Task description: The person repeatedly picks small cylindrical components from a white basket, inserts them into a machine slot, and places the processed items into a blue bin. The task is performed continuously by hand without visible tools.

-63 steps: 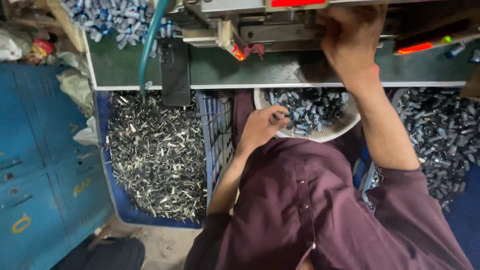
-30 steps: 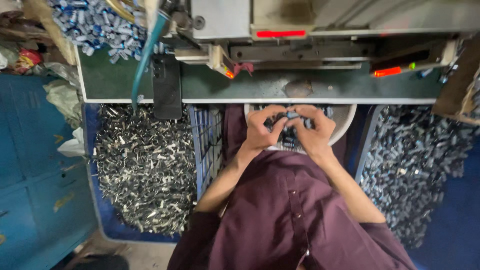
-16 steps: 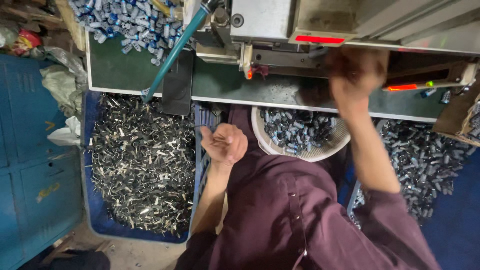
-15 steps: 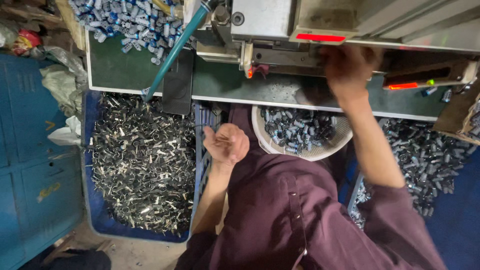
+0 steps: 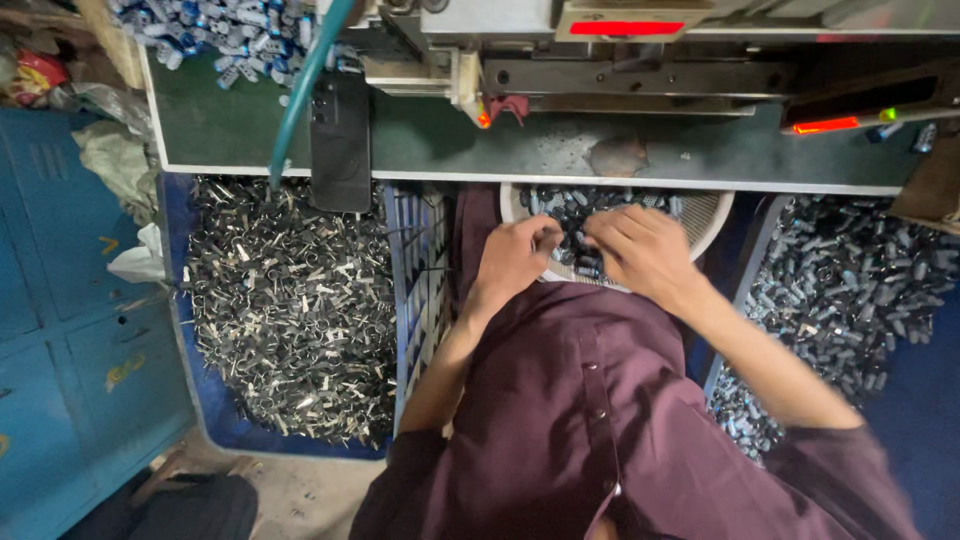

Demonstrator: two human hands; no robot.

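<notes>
Dark metal parts (image 5: 572, 215) filled a white bowl (image 5: 706, 212) on the lap; left hand (image 5: 512, 258) and right hand (image 5: 640, 250) pinched some, seemingly small, hard, light, easily dropped.

View: head camera, single, worn by the person
Facing: straight down over chest onto hands (image 5: 580, 255) and bowl (image 5: 705, 215)
Distance: close, arm's length
Frame: bench (image 5: 560, 150) along top, crates either side
</notes>
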